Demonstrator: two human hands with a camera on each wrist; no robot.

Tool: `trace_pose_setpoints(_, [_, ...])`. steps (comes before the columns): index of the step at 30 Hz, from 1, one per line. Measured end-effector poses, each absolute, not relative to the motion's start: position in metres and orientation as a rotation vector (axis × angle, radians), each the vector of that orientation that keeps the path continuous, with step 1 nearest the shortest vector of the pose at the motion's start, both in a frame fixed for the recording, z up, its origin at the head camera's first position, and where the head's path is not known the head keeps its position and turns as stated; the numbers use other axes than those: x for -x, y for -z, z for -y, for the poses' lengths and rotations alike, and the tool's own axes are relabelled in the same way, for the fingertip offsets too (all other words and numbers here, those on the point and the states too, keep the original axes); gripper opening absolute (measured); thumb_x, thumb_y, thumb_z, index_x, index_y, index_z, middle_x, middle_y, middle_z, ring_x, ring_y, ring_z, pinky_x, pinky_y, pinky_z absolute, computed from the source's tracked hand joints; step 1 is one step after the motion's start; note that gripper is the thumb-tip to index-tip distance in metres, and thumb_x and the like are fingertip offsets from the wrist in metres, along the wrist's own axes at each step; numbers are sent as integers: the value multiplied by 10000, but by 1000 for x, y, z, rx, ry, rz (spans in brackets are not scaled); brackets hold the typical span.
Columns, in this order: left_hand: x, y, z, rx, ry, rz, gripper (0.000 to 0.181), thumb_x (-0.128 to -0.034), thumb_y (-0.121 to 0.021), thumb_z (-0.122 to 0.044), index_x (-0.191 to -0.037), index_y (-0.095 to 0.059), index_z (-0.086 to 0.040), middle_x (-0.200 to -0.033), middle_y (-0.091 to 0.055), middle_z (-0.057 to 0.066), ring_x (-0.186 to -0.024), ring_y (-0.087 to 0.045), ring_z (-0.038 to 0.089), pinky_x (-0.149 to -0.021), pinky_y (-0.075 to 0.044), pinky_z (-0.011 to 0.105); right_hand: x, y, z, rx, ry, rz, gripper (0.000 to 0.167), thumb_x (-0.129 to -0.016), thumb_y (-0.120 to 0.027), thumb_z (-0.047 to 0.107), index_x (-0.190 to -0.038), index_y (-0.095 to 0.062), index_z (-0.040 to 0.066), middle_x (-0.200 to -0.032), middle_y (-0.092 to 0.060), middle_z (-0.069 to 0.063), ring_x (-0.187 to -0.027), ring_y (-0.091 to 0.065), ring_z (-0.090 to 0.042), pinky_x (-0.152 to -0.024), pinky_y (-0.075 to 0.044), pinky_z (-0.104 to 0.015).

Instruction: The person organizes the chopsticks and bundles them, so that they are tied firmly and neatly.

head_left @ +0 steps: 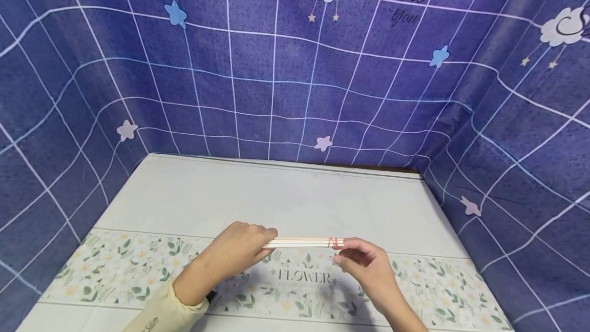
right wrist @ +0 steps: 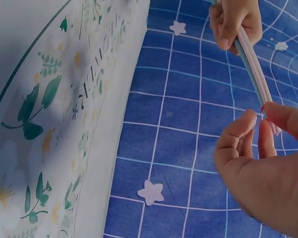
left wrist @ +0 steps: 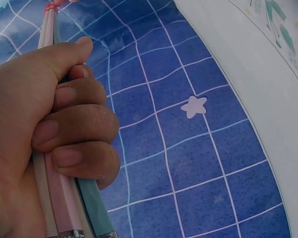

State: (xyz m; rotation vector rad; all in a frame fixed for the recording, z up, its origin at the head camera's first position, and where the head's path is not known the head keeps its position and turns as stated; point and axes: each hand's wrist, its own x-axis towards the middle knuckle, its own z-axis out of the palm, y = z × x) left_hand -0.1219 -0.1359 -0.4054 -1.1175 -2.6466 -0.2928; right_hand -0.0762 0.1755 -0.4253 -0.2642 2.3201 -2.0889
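In the head view my left hand (head_left: pixel 241 247) grips a bundle of long thin sticks (head_left: pixel 299 243), held level above the table. The left wrist view shows my left hand (left wrist: pixel 74 114) with fingers curled round the pink, beige and teal sticks (left wrist: pixel 62 198). A red band (head_left: pixel 334 242) is wound round the bundle near its right end. There my right hand (head_left: pixel 371 268) touches the band with bent fingers, its thumb standing apart below the sticks. In the right wrist view the right hand (right wrist: pixel 268 163) partly covers the band beside the sticks (right wrist: pixel 253 64).
Beneath the hands lies a white table cover (head_left: pixel 286 188) with a floral strip lettered FLOWER (head_left: pixel 304 276). Blue curtains (head_left: pixel 258 86) with a grid, stars and clouds stand behind the table and on both sides.
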Motion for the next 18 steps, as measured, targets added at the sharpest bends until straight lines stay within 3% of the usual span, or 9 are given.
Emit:
trace_pose_setpoints(5, [121, 404, 136, 1114, 290, 2647, 254, -974, -724, -229, -805, -536, -208, -641, -484, -123, -555, -315, 24, -510, -300, 226, 77, 426, -179, 230, 2125, -2303, 248, -872, -774, -37, -1078, -658, -111, -1144, -677, 17, -924, -702, -86, -781, -613, -246])
trace_pose_setpoints(9, [121, 403, 136, 1106, 284, 2648, 257, -972, -720, -219, -801, -528, -211, -645, -479, -123, -556, -319, 30, -510, -305, 230, 77, 426, -180, 248, 2097, -2359, 250, -881, -775, -22, -1103, -665, -46, -1093, -678, -19, -897, -699, -94, -767, -610, -246])
trace_pose_setpoints(18, [119, 403, 135, 1115, 269, 2644, 268, -962, -738, -231, -787, -536, -215, -647, -511, -123, -553, -325, 18, -502, -303, 212, 81, 428, -177, 655, 2034, -2652, 213, -905, -794, 1, -1115, -764, 8, -1101, -765, -55, -947, -722, -134, -837, -599, -244])
